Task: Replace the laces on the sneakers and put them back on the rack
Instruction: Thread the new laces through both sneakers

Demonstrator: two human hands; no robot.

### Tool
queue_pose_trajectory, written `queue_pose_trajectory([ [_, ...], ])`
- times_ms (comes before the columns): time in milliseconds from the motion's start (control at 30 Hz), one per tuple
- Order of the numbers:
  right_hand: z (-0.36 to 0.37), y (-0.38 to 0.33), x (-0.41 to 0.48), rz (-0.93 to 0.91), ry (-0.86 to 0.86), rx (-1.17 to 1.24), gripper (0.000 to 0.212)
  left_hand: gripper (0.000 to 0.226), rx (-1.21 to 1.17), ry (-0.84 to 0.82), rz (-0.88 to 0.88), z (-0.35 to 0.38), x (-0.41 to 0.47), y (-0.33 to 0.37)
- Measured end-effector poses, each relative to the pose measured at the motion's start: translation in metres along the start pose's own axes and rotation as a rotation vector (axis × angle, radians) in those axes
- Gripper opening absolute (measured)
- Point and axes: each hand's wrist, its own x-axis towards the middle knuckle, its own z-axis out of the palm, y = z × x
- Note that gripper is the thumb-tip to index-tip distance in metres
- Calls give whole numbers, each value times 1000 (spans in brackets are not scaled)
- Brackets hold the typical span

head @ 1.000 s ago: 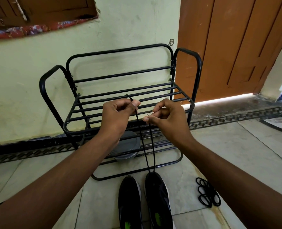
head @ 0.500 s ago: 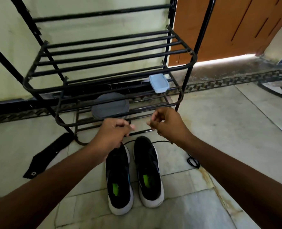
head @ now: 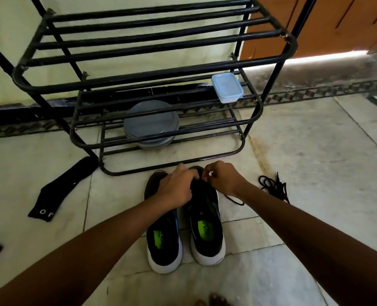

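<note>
Head view, read from 9 o'clock to 3 o'clock. A black fabric strip [head: 50,191] lies flat on the tiled floor [head: 315,173] at 9 o'clock, set on a diagonal. The black metal rack [head: 152,82] fills the 12 o'clock field. A round grey lidded container [head: 151,121] stands on its lowest tier and a small blue-lidded box [head: 227,87] on the tier above, toward 1 o'clock.

The pair stands on the floor just in front of the rack's bottom rail. The left sneaker [head: 164,239] and right sneaker [head: 207,226] lie side by side, nearly touching. Their long axes run from 6 to 12 o'clock, with toes at 12 toward the rack and white heels at 6 toward the person. Green insoles show in both openings.

The left hand [head: 175,188] crosses over the left sneaker's toe, its fingers curled down on the lace [head: 235,199] at the right sneaker's forefoot. The right hand [head: 225,180] is also closed, thumb and forefinger pinching the lace at the same toe. A free length trails from beneath that wrist toward 4 o'clock and rests on the floor.

A loose bundle of black spare laces [head: 272,186] lies on the floor at 3 o'clock, apart from the pair. An orange-brown door [head: 342,21] stands at 1 o'clock.
</note>
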Motion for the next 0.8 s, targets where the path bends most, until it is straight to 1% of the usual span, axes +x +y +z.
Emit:
queue_pose_trajectory([
  [67,3,2,3,7,-13,-10,14,36,-22,43,-60,3,-3,2],
  [133,4,5,5,2,-1,-12,14,24,-54,72,-61,6,-7,0],
  [267,6,10,2,-40,10,-39,22,20,-55,42,-17,8,-20,-6],
  [333,6,10,0,-83,0,-30,19,12,-51,51,3,10,-25,-9],
  [400,6,8,-2,-147,12,-11,15,3,-105,31,21,13,-28,-12],
  [433,7,8,-2,-179,14,-5,13,5,-158,15,20,14,-28,-14],
  [500,10,6,-2,-245,1,-21,9,16,-243,5,-7,17,-27,-16],
  [600,17,7,2,-322,-37,-133,7,35,-282,49,-55,21,-25,-20],
  [667,21,9,6,-327,-50,-160,8,32,-287,64,-89,24,-21,-22],
  [733,24,9,8,-297,-67,-148,8,14,-274,83,-128,25,-20,-20],
  [767,26,9,7,-267,-69,-120,8,13,-259,98,-148,26,-21,-19],
  [800,28,9,6,-229,-63,-68,8,21,-237,111,-167,28,-23,-17],
])
